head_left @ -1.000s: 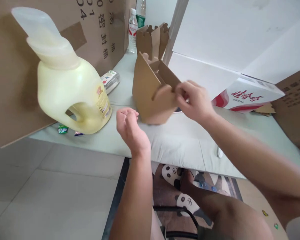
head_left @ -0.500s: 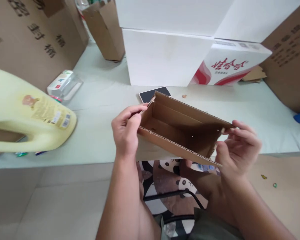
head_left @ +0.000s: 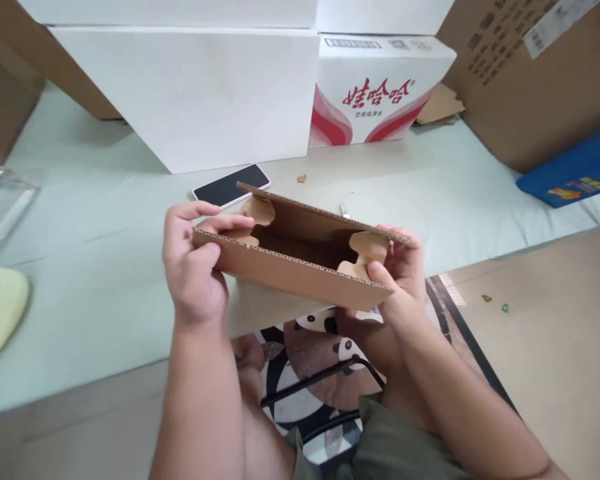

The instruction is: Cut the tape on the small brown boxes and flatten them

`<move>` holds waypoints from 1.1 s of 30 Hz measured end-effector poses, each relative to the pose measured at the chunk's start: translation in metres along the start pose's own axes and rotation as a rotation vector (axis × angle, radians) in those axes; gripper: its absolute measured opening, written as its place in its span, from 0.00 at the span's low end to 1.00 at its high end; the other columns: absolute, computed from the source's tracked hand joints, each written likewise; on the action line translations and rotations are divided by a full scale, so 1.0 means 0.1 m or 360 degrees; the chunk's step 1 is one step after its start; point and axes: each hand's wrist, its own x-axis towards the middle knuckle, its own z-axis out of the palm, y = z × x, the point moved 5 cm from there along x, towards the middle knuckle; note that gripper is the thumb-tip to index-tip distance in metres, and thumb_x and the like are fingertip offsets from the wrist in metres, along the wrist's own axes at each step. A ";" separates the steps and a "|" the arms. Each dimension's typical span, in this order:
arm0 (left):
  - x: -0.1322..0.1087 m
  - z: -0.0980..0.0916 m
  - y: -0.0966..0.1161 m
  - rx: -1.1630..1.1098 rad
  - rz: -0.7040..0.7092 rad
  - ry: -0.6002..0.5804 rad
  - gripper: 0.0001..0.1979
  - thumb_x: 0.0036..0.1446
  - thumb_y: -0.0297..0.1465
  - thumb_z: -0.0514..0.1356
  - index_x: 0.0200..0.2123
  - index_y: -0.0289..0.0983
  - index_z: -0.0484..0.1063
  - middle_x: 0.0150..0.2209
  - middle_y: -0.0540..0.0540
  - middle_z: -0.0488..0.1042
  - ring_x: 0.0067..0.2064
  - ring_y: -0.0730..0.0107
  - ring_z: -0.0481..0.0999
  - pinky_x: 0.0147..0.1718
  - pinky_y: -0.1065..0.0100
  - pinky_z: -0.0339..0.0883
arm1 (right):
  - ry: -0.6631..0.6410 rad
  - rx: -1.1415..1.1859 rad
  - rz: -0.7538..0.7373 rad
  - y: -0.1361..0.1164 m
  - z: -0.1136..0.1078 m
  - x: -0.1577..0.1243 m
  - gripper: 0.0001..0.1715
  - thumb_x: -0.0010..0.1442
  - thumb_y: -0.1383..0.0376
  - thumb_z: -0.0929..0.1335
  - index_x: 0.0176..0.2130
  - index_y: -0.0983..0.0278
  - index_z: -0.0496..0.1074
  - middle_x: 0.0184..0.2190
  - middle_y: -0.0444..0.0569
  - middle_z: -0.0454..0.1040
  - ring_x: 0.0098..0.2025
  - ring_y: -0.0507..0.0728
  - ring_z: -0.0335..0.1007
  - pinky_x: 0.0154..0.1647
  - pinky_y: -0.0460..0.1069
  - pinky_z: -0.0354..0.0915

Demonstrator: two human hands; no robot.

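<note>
A brown cardboard box (head_left: pixel 300 272), its long top side open, is held between my two hands above the table's front edge. My left hand (head_left: pixel 195 267) grips its left end, thumb on the near panel and fingers over a small flap (head_left: pixel 259 208). Around the right end closes my right hand (head_left: pixel 400 270), the thumb pressing on another folded-in flap (head_left: pixel 367 250). The box's inside is dark, so its contents cannot be made out. Just behind the box lies a phone (head_left: pixel 233 187) with a dark screen.
White cartons (head_left: pixel 205 93) and a red-and-white printed carton (head_left: pixel 375 93) stand at the back. A blue box (head_left: pixel 575 167) is at right, a yellow jug (head_left: pixel 0 313) at left, beside clear plastic packaging (head_left: pixel 5 203). A cardboard scrap (head_left: pixel 301 179) lies on the table.
The view has swung to the right. The small flaps at both ends of the box now show bent inward, with my fingers and right thumb on them. Both hands still hold the box.
</note>
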 end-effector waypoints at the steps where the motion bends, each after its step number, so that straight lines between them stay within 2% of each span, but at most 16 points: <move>1: 0.00 0.02 0.00 -0.0014 0.0024 0.0018 0.16 0.46 0.22 0.59 0.39 0.42 0.75 0.35 0.48 0.83 0.43 0.59 0.81 0.53 0.57 0.71 | 0.0003 0.0060 -0.0043 0.00 -0.02 0.00 0.20 0.63 0.58 0.70 0.55 0.47 0.68 0.56 0.48 0.72 0.61 0.61 0.71 0.59 0.59 0.72; 4: -0.02 0.02 -0.01 0.0047 0.0090 0.0041 0.18 0.48 0.19 0.63 0.41 0.42 0.78 0.43 0.51 0.80 0.45 0.65 0.80 0.54 0.61 0.71 | 0.0029 0.0222 -0.0136 0.01 -0.05 0.00 0.10 0.64 0.53 0.68 0.45 0.50 0.74 0.53 0.48 0.74 0.61 0.63 0.72 0.63 0.64 0.69; 6: -0.03 -0.01 -0.03 0.0185 0.0122 -0.0010 0.17 0.53 0.20 0.65 0.44 0.44 0.81 0.49 0.51 0.79 0.51 0.65 0.78 0.58 0.63 0.68 | 0.0043 0.0224 -0.0149 0.01 -0.06 0.00 0.13 0.65 0.50 0.66 0.41 0.52 0.76 0.51 0.49 0.75 0.61 0.65 0.73 0.63 0.66 0.68; 8: -0.03 -0.03 -0.04 0.0380 0.0169 -0.0098 0.15 0.57 0.22 0.65 0.44 0.44 0.83 0.52 0.50 0.80 0.57 0.63 0.77 0.63 0.62 0.66 | 0.0047 0.0133 -0.0148 0.00 -0.06 0.00 0.13 0.66 0.52 0.66 0.38 0.53 0.76 0.50 0.49 0.74 0.61 0.65 0.72 0.64 0.67 0.67; 12: -0.03 -0.03 -0.05 0.0716 0.0231 -0.0202 0.13 0.61 0.24 0.62 0.39 0.45 0.86 0.48 0.50 0.83 0.56 0.60 0.79 0.66 0.55 0.66 | 0.0040 -0.0027 -0.0215 -0.06 -0.03 -0.02 0.05 0.66 0.60 0.68 0.36 0.54 0.75 0.51 0.48 0.74 0.61 0.63 0.73 0.67 0.66 0.66; 15: -0.04 -0.02 -0.04 0.0818 0.0262 -0.0112 0.15 0.60 0.23 0.60 0.35 0.45 0.86 0.44 0.51 0.85 0.54 0.61 0.81 0.66 0.54 0.68 | 0.0065 -0.0143 -0.0342 -0.10 -0.02 -0.02 0.06 0.67 0.61 0.67 0.37 0.56 0.74 0.50 0.49 0.75 0.58 0.63 0.74 0.66 0.67 0.67; 20: -0.07 0.02 -0.01 0.1052 0.0426 -0.0055 0.17 0.55 0.21 0.58 0.33 0.43 0.85 0.41 0.51 0.86 0.48 0.64 0.85 0.58 0.57 0.76 | 0.0008 -0.0119 -0.0527 -0.09 -0.01 -0.02 0.08 0.68 0.61 0.66 0.38 0.56 0.75 0.51 0.50 0.75 0.59 0.63 0.73 0.68 0.67 0.65; 23: -0.05 -0.04 -0.01 0.1074 0.0403 0.0005 0.16 0.54 0.21 0.58 0.32 0.42 0.85 0.41 0.51 0.86 0.46 0.63 0.85 0.55 0.57 0.78 | 0.0062 -0.0014 -0.0380 0.02 -0.05 0.01 0.15 0.69 0.55 0.64 0.49 0.52 0.76 0.60 0.50 0.71 0.66 0.65 0.68 0.69 0.68 0.63; 26: 0.01 -0.18 0.00 0.0894 0.0369 0.0174 0.15 0.52 0.20 0.59 0.32 0.40 0.85 0.40 0.49 0.86 0.46 0.62 0.85 0.57 0.56 0.76 | 0.0163 0.0064 0.0003 0.23 -0.09 0.04 0.26 0.68 0.51 0.64 0.62 0.50 0.67 0.67 0.51 0.66 0.69 0.65 0.65 0.69 0.67 0.65; 28: 0.06 -0.31 -0.01 0.0692 0.0330 0.0351 0.13 0.49 0.20 0.60 0.31 0.38 0.85 0.38 0.47 0.86 0.46 0.60 0.84 0.58 0.53 0.75 | 0.0009 0.0087 0.0321 0.39 -0.04 0.04 0.28 0.68 0.49 0.63 0.64 0.53 0.65 0.67 0.54 0.68 0.69 0.65 0.66 0.69 0.67 0.64; 30: 0.09 -0.41 -0.04 0.0562 0.0271 0.0497 0.12 0.46 0.20 0.61 0.30 0.35 0.84 0.36 0.45 0.85 0.46 0.58 0.84 0.60 0.50 0.74 | -0.0292 0.0172 0.0501 0.49 0.08 0.00 0.34 0.69 0.44 0.60 0.68 0.55 0.61 0.67 0.55 0.69 0.69 0.65 0.66 0.71 0.68 0.63; 32: 0.10 -0.46 -0.08 0.0585 0.0182 0.0544 0.11 0.45 0.22 0.62 0.32 0.34 0.83 0.39 0.42 0.85 0.49 0.54 0.84 0.62 0.48 0.72 | -0.0513 0.0245 0.0459 0.49 0.20 -0.05 0.42 0.69 0.39 0.56 0.73 0.54 0.52 0.72 0.53 0.63 0.73 0.65 0.61 0.73 0.68 0.60; 33: 0.09 -0.46 -0.11 0.0622 0.0116 0.0528 0.11 0.47 0.25 0.63 0.35 0.33 0.83 0.42 0.40 0.85 0.52 0.53 0.83 0.62 0.47 0.71 | -0.0530 0.0240 0.0373 0.47 0.23 -0.06 0.46 0.68 0.36 0.55 0.74 0.52 0.47 0.75 0.51 0.56 0.75 0.64 0.56 0.75 0.67 0.59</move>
